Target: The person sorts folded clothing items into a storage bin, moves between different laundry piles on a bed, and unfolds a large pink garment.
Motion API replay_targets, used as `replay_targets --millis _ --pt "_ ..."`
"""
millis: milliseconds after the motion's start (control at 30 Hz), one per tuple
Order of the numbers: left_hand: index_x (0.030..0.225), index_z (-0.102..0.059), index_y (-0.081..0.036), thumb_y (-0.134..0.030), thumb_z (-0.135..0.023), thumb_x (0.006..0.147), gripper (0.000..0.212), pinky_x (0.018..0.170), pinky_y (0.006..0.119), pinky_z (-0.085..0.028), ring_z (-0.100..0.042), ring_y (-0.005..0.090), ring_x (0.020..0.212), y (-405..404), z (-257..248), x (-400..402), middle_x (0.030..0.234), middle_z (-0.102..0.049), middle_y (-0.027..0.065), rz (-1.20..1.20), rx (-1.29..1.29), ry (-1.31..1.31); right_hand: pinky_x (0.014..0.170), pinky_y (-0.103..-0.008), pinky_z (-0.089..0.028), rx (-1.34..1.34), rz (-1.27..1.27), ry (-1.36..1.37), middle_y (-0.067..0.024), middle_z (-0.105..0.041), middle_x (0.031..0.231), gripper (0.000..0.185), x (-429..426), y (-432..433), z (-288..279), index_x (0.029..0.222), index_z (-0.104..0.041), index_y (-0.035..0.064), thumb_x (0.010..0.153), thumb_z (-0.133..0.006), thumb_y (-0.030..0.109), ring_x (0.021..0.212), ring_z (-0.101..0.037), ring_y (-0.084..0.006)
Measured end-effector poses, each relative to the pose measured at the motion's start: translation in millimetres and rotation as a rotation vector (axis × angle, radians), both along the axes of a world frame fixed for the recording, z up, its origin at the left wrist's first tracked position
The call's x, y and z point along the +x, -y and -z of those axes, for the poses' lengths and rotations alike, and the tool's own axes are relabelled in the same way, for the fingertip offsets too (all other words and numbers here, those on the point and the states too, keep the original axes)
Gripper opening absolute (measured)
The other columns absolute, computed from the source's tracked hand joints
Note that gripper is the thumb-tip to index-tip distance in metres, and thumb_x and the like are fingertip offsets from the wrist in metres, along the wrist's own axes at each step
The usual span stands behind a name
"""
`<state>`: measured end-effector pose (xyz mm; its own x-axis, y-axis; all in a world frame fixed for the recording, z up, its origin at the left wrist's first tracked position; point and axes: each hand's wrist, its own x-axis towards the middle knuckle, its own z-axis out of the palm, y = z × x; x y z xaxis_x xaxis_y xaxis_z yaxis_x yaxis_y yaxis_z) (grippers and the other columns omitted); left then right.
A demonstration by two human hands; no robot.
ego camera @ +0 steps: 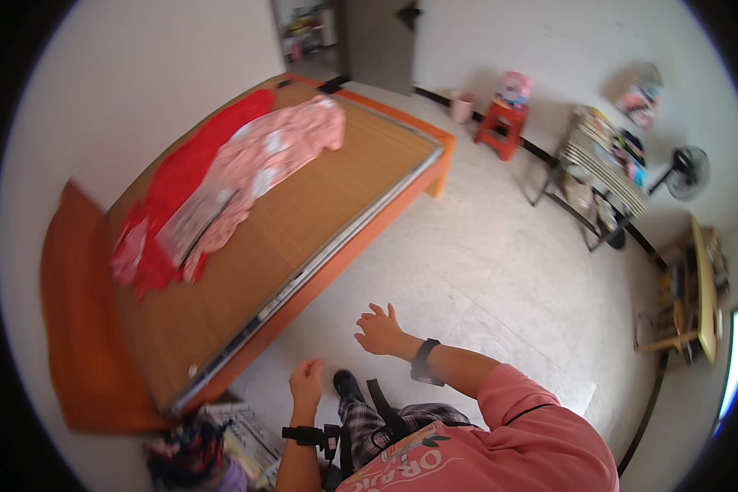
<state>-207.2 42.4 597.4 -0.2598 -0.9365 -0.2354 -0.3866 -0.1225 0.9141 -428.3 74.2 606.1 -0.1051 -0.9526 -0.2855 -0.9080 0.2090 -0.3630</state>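
My left hand is raised over the floor near the bed's long side, its fingers curled together; whether it holds anything small cannot be told. To its right, my right hand hangs in the air above the floor with its fingers spread and nothing in them. Black straps circle both wrists. Beyond my hands stands a wooden bed with a brown mat. Across its far left part lie a red cloth and a rumpled pink garment with white parts. Neither hand touches the bed.
An orange headboard rises at left. Bundled clothes lie by the bed's near corner. Along the far wall are a pink bin, a red stool, a striped-topped folding table and a black fan. A wooden desk stands at right.
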Motion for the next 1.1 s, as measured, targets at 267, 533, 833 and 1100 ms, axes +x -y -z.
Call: replay_targets --millis 267,533,833,1100 --pt "0.086 -0.065 -0.003 -0.025 -0.057 0.082 0.024 0.065 0.035 -0.046 -0.062 0.0263 0.071 157 19 -105 0.077 -0.064 0.0130 0.236 -0.160 0.156 0.094 -0.0512 -0.033 -0.223 0.322 -0.054 -0.0059 -0.061 0.111 0.036 -122 102 23 0.105 -0.063 0.0109 0.081 -0.058 0.037 0.120 -0.042 -0.0354" --pt "0.089 -0.065 -0.008 -0.030 -0.054 0.081 0.027 0.070 0.038 -0.048 -0.062 0.0303 0.080 256 22 -260 0.082 -0.065 0.0119 0.383 -0.069 0.182 0.099 -0.0502 -0.032 -0.254 0.469 0.081 -0.0142 -0.060 0.111 0.036 -253 155 50 0.105 -0.062 0.0058 0.080 -0.059 0.032 0.117 -0.043 -0.0399" --pt "0.090 -0.065 -0.006 -0.028 -0.055 0.082 0.025 0.067 0.039 -0.047 -0.061 0.0326 0.077 339 63 -312 0.079 -0.063 0.0143 -0.099 0.016 0.176 0.093 -0.0484 -0.039 -0.233 0.039 0.121 -0.0197 -0.062 0.103 0.034 -345 344 83 0.102 -0.063 0.0032 0.080 -0.058 0.029 0.110 -0.048 -0.0421" --pt "0.090 -0.061 -0.003 -0.027 -0.056 0.086 0.025 0.062 0.029 -0.045 -0.058 0.0162 0.068 515 109 -188 0.074 -0.061 0.0056 -0.690 0.244 -0.144 0.091 -0.0424 -0.041 -0.148 -0.291 0.218 -0.0237 -0.060 0.105 0.037 -249 589 86 0.103 -0.061 -0.0014 0.083 -0.058 0.029 0.104 -0.053 -0.0374"
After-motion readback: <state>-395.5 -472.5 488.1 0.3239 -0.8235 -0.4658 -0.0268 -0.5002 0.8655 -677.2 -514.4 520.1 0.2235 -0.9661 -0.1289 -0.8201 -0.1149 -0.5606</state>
